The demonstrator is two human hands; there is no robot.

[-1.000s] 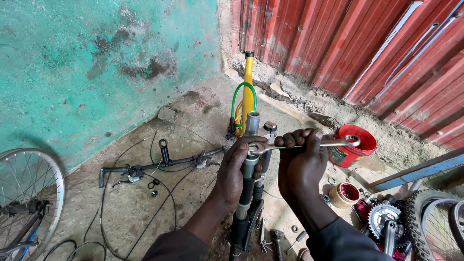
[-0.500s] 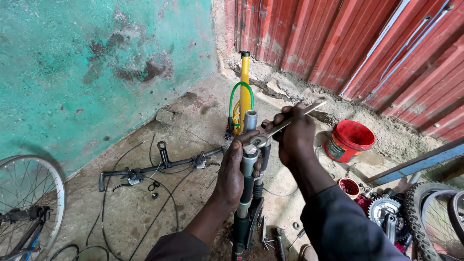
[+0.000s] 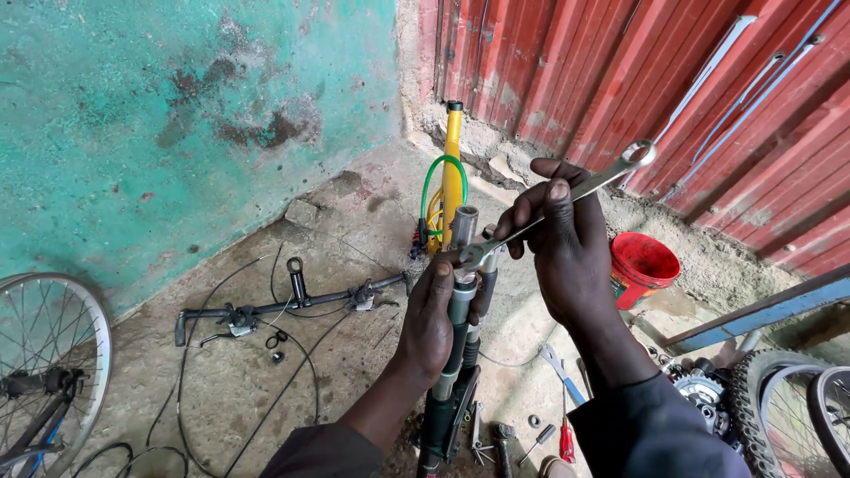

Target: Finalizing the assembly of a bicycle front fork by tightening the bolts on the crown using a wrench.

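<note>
Above the concrete floor (image 3: 266,389), a bicycle fork (image 3: 453,345) is held nearly upright, its steerer tube pointing up and slightly away. It is gripped around its upper part by the left hand (image 3: 428,320). A long silver spanner (image 3: 558,202) is clasped in the right hand (image 3: 567,243), slanting from the fork's top up toward the right, forearm raised.

Bare concrete floor (image 3: 354,230), littered with bike parts.

Black handlebar (image 3: 292,305) with cables lies mid-floor; a yellow pump (image 3: 452,168) stands toward the far corner. Red bucket (image 3: 642,265) sits by the corrugated wall's edge. Wheel (image 3: 44,372) at the left edge, tyre (image 3: 761,398) at the right; blue spanner (image 3: 562,373) and red screwdriver (image 3: 566,434) lie nearer.
</note>
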